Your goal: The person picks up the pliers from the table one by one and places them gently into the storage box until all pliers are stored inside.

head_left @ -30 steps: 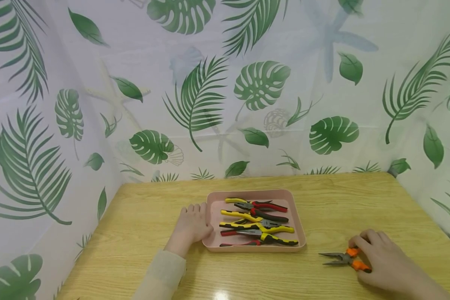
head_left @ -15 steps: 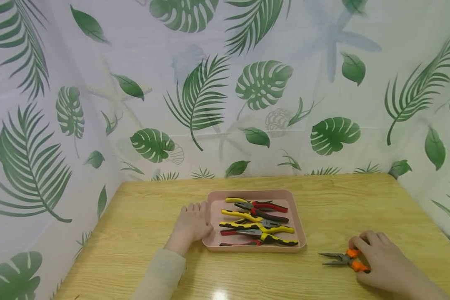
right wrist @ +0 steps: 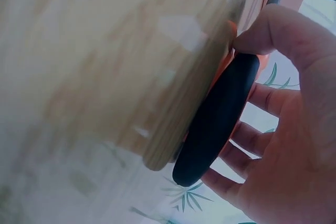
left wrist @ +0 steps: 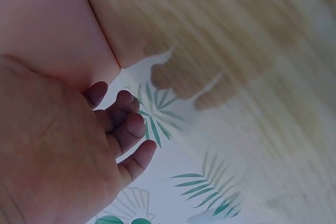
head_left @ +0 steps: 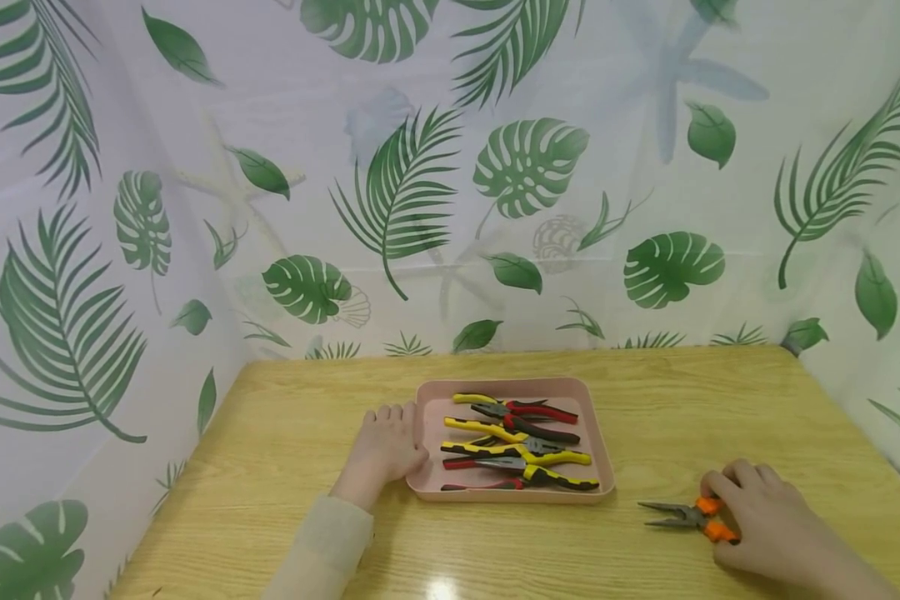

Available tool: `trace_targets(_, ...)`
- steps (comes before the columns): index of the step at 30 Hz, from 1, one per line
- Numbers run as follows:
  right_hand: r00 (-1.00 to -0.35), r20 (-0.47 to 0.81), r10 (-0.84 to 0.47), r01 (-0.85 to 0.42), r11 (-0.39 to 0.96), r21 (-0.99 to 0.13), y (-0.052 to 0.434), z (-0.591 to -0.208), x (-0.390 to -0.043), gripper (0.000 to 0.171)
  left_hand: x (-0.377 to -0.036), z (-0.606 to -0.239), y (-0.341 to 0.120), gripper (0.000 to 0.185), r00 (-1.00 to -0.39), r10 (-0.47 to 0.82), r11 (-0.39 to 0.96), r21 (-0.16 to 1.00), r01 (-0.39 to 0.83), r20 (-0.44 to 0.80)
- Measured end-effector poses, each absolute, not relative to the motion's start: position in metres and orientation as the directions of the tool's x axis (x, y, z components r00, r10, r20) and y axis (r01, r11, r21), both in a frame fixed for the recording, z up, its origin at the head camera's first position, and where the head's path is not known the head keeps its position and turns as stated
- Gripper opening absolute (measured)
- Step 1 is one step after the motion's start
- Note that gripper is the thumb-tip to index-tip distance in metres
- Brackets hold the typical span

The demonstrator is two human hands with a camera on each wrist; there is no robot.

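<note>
In the head view, my right hand [head_left: 765, 521] holds a pair of needle-nose pliers [head_left: 692, 517] by its orange and black handles. Their grey jaws stand apart and point left, low over the table. Seen from the right wrist, thumb and fingers lie around a black-backed handle [right wrist: 218, 121]. My left hand [head_left: 384, 454] rests against the left side of a pink tray [head_left: 510, 497]; the left wrist view shows its fingers [left wrist: 137, 161] loosely bent beside the tray wall [left wrist: 52, 19]. Several pliers with yellow-black handles [head_left: 558, 478] and red-black handles [head_left: 543, 410] lie inside the tray.
The wood-grain table [head_left: 307, 392] carries the tray near its middle. A white curtain [head_left: 435, 200] printed with green leaves rises along the table's back and both sides.
</note>
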State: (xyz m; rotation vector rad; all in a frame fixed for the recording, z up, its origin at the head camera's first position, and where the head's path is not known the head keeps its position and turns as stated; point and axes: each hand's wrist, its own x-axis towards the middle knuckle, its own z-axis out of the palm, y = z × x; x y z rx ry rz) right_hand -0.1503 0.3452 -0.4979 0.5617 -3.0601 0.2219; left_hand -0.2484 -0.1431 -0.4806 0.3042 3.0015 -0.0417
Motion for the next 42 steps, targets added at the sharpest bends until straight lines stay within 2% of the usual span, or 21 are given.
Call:
trace_targets(7, -0.933, 0.017, -0.36, -0.357, 0.92, -0.163, 0.345, -0.496, -0.153, 0.041, -0.247, -0.481, -0.143, 0.065, -0.971, 0.199, 0.979, -0.018, 0.203, -0.128)
trace_targets(22, -0.943, 0.016, -0.333, -0.332, 0.933, -0.139, 0.342, -0.493, -0.15, 0.04, -0.246, -0.479, -0.143, 0.056, -0.973, 0.207, 0.978, -0.006, 0.209, -0.102)
trace_targets(33, -0.948, 0.084, -0.308, -0.316, 0.942, -0.11, 0.336, -0.492, -0.147, 0.042, -0.247, -0.481, -0.143, 0.056, -0.974, 0.206, 0.978, -0.01, 0.208, -0.098)
trace_targets(42, -0.943, 0.084, -0.321, -0.329, 0.938, -0.109, 0.335, -0.492, -0.148, 0.041, -0.249, -0.484, -0.143, 0.061, -0.973, 0.201, 0.979, -0.011, 0.204, -0.116)
